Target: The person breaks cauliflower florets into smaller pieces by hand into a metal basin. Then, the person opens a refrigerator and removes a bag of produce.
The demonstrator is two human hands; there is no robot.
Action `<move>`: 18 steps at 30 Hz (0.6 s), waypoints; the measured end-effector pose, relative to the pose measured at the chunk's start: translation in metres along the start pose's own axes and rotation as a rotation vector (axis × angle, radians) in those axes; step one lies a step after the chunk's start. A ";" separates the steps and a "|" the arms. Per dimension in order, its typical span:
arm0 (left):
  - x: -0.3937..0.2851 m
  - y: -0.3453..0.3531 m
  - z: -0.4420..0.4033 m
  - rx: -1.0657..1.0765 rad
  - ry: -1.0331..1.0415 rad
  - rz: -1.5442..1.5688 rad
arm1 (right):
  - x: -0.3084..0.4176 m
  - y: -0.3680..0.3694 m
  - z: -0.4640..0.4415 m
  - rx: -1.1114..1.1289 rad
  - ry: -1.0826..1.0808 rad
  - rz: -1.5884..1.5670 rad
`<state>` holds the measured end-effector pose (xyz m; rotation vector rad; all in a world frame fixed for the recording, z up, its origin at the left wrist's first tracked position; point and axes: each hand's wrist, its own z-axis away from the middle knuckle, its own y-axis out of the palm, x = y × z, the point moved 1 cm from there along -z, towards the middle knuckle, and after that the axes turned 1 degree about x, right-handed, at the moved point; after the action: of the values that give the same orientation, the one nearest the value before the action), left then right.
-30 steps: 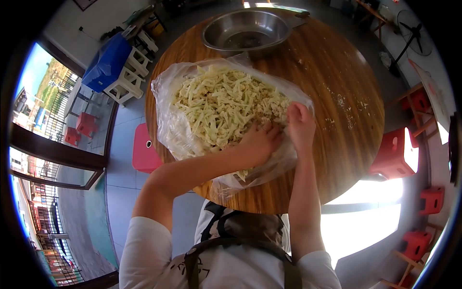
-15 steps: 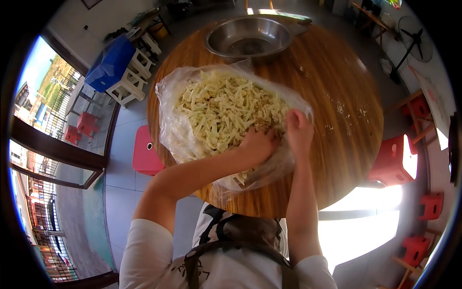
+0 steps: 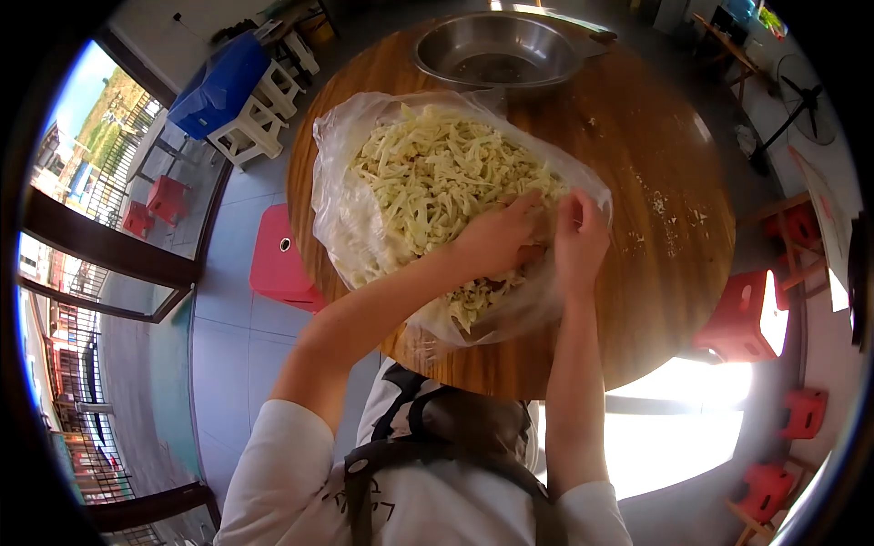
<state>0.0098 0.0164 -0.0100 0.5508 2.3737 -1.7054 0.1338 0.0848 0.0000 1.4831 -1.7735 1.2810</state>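
Observation:
A clear plastic bag [image 3: 339, 205] lies spread on the round wooden table, bearing a heap of pale green and cream shredded vegetable [image 3: 432, 177] that looks like cabbage. My left hand [image 3: 499, 238] reaches across to the heap's right side. Its fingers are apart among the shreds, with the tips partly hidden. At the bag's right edge, my right hand [image 3: 583, 244] is closed in a pinch on the plastic, fingers pointing up. The two hands are close together, the bag's edge between them.
A wide steel basin [image 3: 496, 50] stands at the table's [image 3: 655, 300] far side. Small crumbs [image 3: 669, 214] are scattered on the wood to the right. Red stools [image 3: 282, 255] flank the table, and a blue-covered box [image 3: 217, 86] rests on white stools at far left.
My left hand has moved up and right over the shreds, its fingers coming further out of the heap. My right hand stays at the bag's edge. The whole view has shifted slightly.

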 end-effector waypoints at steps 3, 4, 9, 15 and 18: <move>-0.007 -0.024 0.008 -0.099 0.131 -0.025 | 0.040 -0.014 0.007 0.089 0.009 -0.124; -0.010 -0.035 0.013 -0.050 0.118 0.000 | 0.041 -0.020 0.014 0.157 0.013 -0.168; -0.018 -0.094 0.061 0.221 0.168 0.152 | 0.030 -0.050 0.068 0.665 -0.377 -0.033; -0.025 -0.093 0.123 0.223 0.418 -0.325 | 0.031 -0.036 0.115 0.761 -0.799 0.361; -0.020 -0.090 0.143 0.395 0.339 -0.403 | 0.026 -0.032 0.124 0.952 -0.765 0.341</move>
<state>-0.0184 -0.1472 0.0282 0.4660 2.5080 -2.4667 0.1804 -0.0358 -0.0215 2.5208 -2.0175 2.1107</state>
